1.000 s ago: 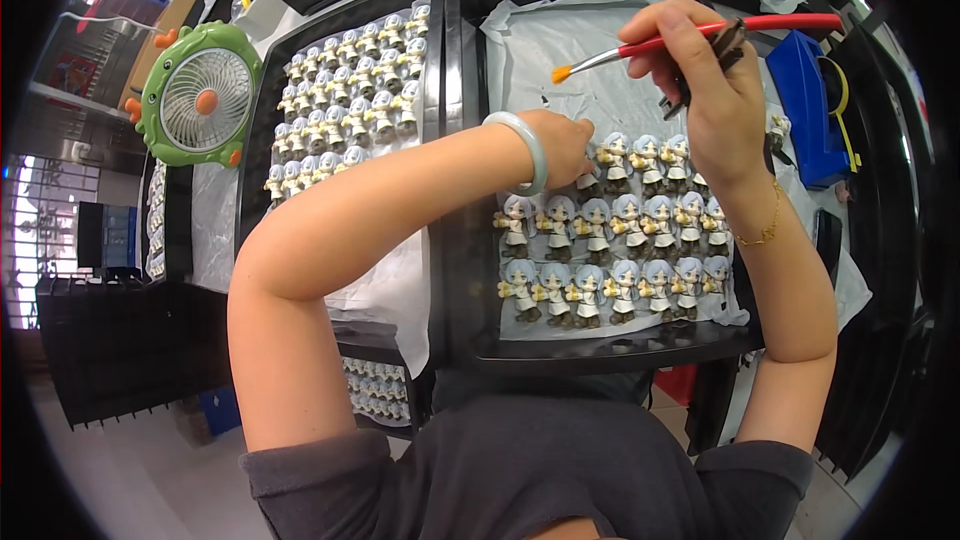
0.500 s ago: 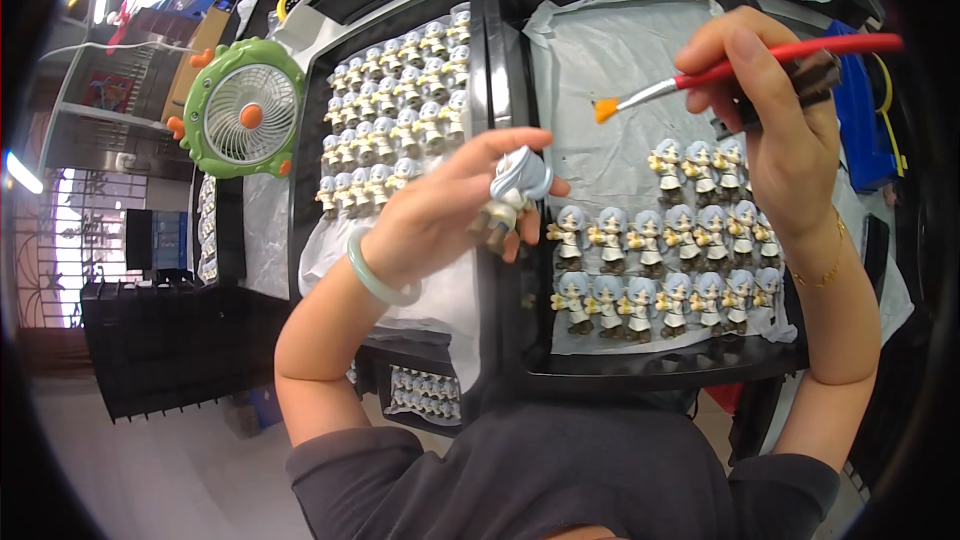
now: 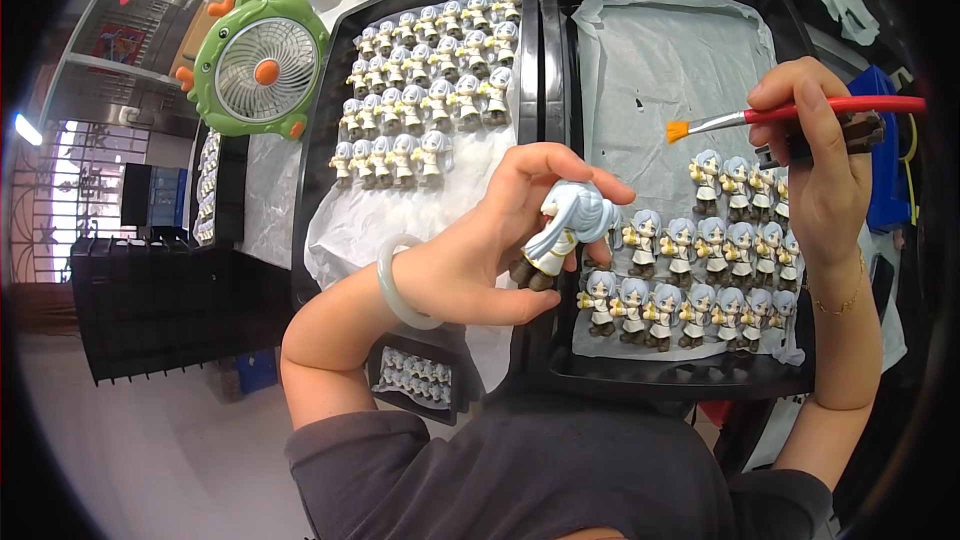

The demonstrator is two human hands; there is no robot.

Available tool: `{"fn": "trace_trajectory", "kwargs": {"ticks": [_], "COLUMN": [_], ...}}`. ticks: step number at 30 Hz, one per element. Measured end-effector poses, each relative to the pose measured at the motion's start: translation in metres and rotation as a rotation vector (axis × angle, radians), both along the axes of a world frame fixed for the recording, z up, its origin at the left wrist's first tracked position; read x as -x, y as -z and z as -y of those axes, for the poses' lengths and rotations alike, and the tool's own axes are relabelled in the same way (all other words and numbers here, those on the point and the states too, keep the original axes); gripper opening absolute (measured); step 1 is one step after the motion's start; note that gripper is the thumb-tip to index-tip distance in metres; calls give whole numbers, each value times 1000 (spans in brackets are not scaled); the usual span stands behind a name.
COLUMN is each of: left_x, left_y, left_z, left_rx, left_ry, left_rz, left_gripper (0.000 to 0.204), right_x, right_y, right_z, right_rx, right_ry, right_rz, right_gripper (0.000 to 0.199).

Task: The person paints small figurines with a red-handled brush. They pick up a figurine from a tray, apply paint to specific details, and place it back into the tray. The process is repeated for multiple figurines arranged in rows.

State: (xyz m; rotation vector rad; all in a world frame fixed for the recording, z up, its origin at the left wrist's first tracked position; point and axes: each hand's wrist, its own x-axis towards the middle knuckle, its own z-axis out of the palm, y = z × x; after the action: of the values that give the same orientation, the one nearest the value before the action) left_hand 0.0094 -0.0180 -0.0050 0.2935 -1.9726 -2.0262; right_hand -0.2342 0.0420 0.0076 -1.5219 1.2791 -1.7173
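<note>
My left hand grips a small figurine with pale blue hair, a white outfit and dark brown legs, its back and side toward me. In my right hand is a paintbrush with a red handle and orange bristles, pointing left. The same hand also holds a dark, blocky object whose kind I cannot make out. Below both hands, rows of similar figurines lie on white paper in the right black tray. The brush tip is apart from the held figurine.
A second black tray at left holds several rows of figurines. Beyond its left edge stands a green fan. A smaller tray of figurines sits lower down. A blue bin is at far right.
The view has shifted left, so the trays sit further right. My left hand has turned the figurine, showing more of its back and legs. The brush remains in my right hand.
</note>
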Motion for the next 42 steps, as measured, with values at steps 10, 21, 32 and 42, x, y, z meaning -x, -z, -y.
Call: {"fn": "trace_trajectory", "kwargs": {"ticks": [10, 21, 32, 42], "left_x": [0, -3, -2, -6], "left_y": [-5, 9, -6, -4], "left_z": [2, -1, 0, -2], "left_rx": [857, 890, 989, 1132], "left_ry": [-182, -268, -249, -284], "left_rz": [197, 24, 266, 316], "left_gripper": [67, 68, 67, 63], "right_x": [4, 5, 8, 10], "right_y": [2, 5, 7, 10], "right_z": [0, 0, 2, 1], "right_rx": [3, -24, 3, 6], "right_ry": [-25, -48, -89, -63], "right_rz": [-70, -49, -83, -91], "right_gripper": [32, 32, 33, 33]}}
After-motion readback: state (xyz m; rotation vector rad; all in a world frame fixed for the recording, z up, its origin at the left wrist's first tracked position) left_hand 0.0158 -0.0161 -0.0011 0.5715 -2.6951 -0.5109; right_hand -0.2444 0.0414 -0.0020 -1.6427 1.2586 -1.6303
